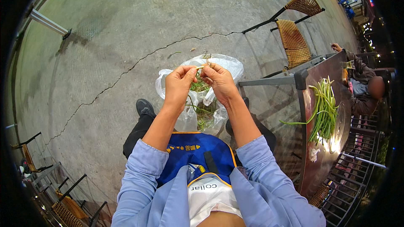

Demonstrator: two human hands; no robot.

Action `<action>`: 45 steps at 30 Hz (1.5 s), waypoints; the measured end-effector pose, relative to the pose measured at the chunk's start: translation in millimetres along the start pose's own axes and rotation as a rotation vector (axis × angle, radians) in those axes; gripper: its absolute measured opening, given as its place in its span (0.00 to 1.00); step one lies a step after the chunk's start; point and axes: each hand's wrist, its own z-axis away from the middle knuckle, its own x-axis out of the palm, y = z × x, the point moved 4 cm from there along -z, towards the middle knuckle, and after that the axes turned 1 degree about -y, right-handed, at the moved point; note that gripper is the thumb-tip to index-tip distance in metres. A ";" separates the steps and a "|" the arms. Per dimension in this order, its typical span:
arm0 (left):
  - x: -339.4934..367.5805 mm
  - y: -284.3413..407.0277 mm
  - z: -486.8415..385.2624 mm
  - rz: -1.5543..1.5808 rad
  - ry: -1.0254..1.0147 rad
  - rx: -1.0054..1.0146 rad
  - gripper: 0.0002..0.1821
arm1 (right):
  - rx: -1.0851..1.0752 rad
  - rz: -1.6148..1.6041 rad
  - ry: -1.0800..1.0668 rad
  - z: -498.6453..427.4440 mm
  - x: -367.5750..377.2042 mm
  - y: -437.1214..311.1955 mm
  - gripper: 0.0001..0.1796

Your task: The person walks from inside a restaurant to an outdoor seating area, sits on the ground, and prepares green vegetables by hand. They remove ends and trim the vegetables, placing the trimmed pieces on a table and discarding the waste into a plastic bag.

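Between my two hands is a thin scallion (199, 67), its pale end pinched in the fingertips. My left hand (180, 82) grips it on the left, and green leaf hangs down below that hand. My right hand (219, 80) pinches the root end, where brownish strands stick up past the fingers. Beneath both hands an open white plastic bag (232, 64) rests on the floor between my feet. Green and straw-coloured trimmings (202, 86) lie in it, partly hidden by my hands. A pile of scallions (325, 113) lies on the table to the right, one stalk poking over the edge.
The brown table (311, 176) stands close on my right, with a crumpled white tissue (314, 154) on it. Across it sits another person (359, 85). A wicker chair (293, 42) is at the upper right; more wicker chairs (68, 208) stand lower left. Cracked concrete floor (126, 37) spreads ahead.
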 end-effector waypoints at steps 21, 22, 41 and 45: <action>-3.5 8.1 -0.7 -0.547 0.131 0.343 0.08 | -0.735 1.158 0.216 2.4 -0.2 -27.3 0.16; -6.3 7.0 -2.3 -0.530 0.148 0.335 0.08 | -0.658 1.165 0.183 7.5 8.8 -32.2 0.21; 1.3 0.4 -10.0 0.245 -0.235 -0.298 0.11 | -0.338 0.303 0.319 -2.2 17.3 -12.7 0.09; 2.2 1.2 -7.3 0.304 -0.299 -0.352 0.10 | -0.337 0.139 0.317 2.0 26.3 -15.4 0.09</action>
